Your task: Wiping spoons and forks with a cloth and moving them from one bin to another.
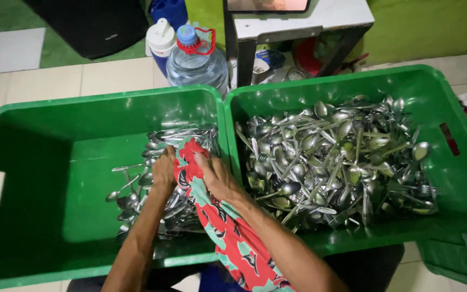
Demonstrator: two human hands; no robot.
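Two large green plastic crates stand side by side, their inner walls touching: the left crate (39,162) holds a smaller pile of shiny metal spoons (158,184) against its right wall, and the right crate (460,178) is filled across most of its floor with a heap of spoons and forks (341,162) too many to count. One red cloth with teal leaf patterns (228,232) runs from the near edge of the left crate up onto that smaller pile, draped between the forearms. The left hand (163,170) is curled down onto the cloth's left edge and the spoons beneath, while the right hand (217,176) lies half-closed, fingers bent, on the cloth's top near the crate's right wall; whether either pinches a spoon I cannot tell.
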